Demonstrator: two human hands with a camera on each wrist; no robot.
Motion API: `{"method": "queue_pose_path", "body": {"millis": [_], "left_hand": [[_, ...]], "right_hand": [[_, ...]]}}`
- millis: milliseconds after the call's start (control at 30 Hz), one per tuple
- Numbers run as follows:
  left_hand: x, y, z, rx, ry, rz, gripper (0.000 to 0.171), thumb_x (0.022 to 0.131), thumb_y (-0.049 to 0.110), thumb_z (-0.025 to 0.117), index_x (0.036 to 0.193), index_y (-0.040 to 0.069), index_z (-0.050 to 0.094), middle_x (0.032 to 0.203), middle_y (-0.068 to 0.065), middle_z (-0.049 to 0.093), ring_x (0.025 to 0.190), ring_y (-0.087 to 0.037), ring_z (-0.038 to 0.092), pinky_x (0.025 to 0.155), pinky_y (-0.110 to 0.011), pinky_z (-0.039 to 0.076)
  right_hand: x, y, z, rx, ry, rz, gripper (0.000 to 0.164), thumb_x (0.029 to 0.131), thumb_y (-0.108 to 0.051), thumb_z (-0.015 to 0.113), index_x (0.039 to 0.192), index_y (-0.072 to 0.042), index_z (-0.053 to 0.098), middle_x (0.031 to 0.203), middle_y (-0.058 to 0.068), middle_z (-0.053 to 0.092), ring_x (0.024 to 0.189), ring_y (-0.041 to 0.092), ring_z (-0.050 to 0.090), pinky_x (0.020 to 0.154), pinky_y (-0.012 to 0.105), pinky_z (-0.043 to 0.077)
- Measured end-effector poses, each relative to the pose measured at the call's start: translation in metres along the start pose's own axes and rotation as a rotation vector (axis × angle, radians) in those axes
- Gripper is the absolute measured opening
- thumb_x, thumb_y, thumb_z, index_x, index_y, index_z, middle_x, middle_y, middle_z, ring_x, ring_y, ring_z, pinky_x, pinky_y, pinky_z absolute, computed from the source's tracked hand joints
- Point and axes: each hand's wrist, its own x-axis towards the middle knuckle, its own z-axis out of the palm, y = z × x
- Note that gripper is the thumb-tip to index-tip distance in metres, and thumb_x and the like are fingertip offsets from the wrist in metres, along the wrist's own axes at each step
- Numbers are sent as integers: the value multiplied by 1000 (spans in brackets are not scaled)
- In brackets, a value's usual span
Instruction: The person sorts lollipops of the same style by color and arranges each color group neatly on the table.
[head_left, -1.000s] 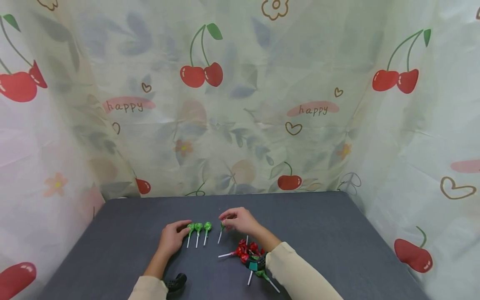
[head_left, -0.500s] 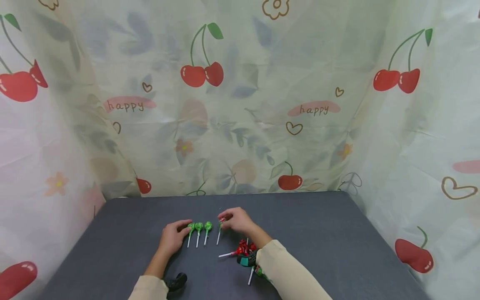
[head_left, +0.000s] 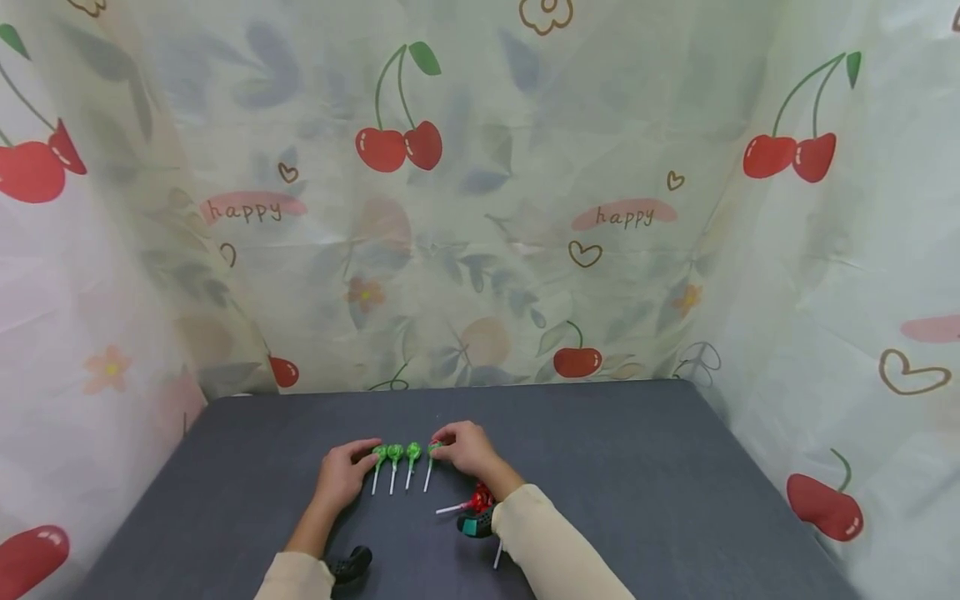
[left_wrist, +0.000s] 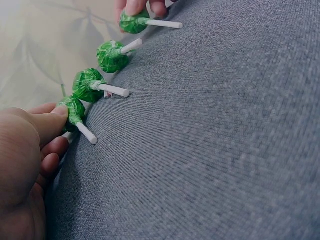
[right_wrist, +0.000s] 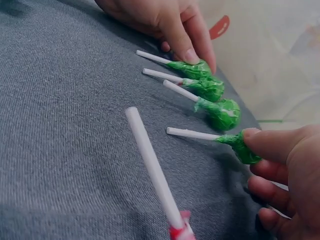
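Note:
Three green-wrapped lollipops stand side by side in a row, their white sticks toward the person; the middle one and the right one are untouched. My left hand pinches the leftmost lollipop by its wrapped head, thumb on top. At the row's right end, my right hand pinches a fourth green lollipop by the head, its stick pointing the same way as the others. A small gap separates it from the row. The right fingertips partly hide its head.
A red-wrapped lollipop lies under the right forearm, which hides most of the pile there. Its white stick looms close in the right wrist view. A dark grey cloth covers the table, with a printed curtain behind.
My right hand has moved left and slightly nearer with its green lollipop, narrowing the gap to the row. The right sleeve now covers more of the pile. My left hand stays put.

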Motion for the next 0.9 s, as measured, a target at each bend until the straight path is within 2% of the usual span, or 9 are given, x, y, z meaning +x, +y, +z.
{"method": "queue_pose_path", "body": {"millis": [300,600,900], "left_hand": [[-1,2,-2,2,-2,5,29,93,11,66,121,6,69,119,-16,66,115,-36,57,96,-53,43],[-1,2,-2,8,11,7,28,92,12,68,119,6,70,118,-16,67,114,-37,58,95,-53,43],[-1,0,-1,4,6,10,28,92,12,68,120,7,70,118,-14,67,113,-35,58,94,-52,45]], "right_hand": [[1,-2,7,-45,-3,-23,17,81,-17,79,97,-11,77,87,-3,69,81,12,61,73,27,49],[3,-3,8,-60,-6,2,19,83,-19,77,101,-13,76,90,-4,69,85,13,61,76,30,49],[1,-5,7,-26,-14,21,21,83,-18,78,103,-12,76,87,-4,67,81,13,60,73,30,49]]}}
